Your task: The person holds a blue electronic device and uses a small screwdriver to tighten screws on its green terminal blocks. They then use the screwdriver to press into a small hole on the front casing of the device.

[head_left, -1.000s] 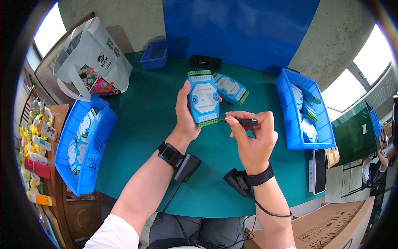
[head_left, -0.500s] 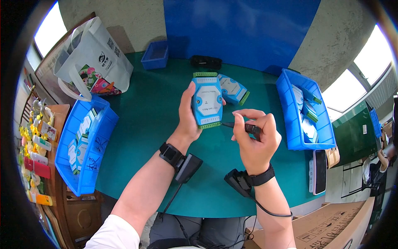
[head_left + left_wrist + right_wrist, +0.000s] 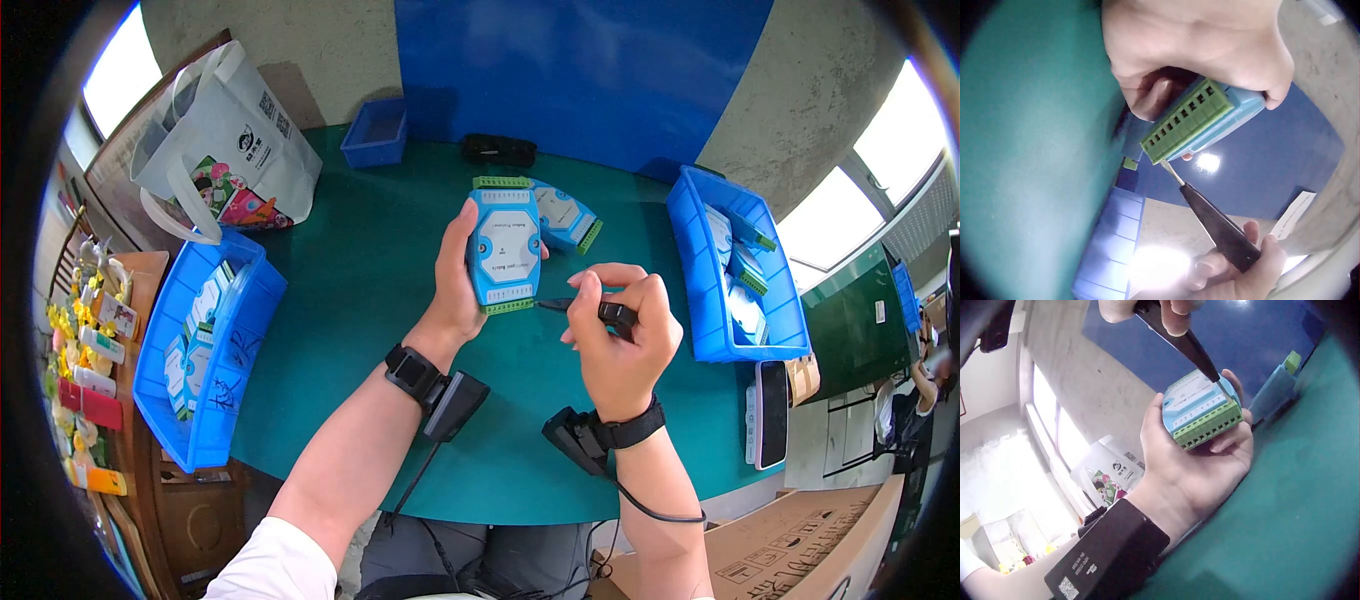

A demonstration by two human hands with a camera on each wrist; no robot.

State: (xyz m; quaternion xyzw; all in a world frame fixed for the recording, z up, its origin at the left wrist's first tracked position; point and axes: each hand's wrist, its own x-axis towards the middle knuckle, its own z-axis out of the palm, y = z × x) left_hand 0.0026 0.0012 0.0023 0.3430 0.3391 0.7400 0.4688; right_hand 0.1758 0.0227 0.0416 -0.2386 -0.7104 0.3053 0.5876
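My left hand [image 3: 458, 290] grips a blue-and-white electronic module [image 3: 508, 250] by its sides above the table. A green terminal block [image 3: 1188, 119] with a row of square openings runs along its near end; another lines the far end. In my right hand [image 3: 632, 345] is a small screwdriver [image 3: 1213, 219] with a tapered black handle, pinched between thumb and fingers. Its thin metal tip [image 3: 1225, 389] is right at the end of the near terminal block, on the right side in the head view. Behind the held module a second module [image 3: 563, 215] lies on the table, partly covered.
Blue bins with more modules stand at left [image 3: 255, 310] and right [image 3: 705, 320]. At the back are a small blue tray [image 3: 372, 150] and a black object [image 3: 498, 150]. A white bag [image 3: 270, 150] stands behind the left bin; a phone [image 3: 770, 415] lies at the right edge.
The module in my left hand has shifted right and slightly down, and sits straighter. My right hand has moved a little right and down, its screwdriver still at the near terminal block.
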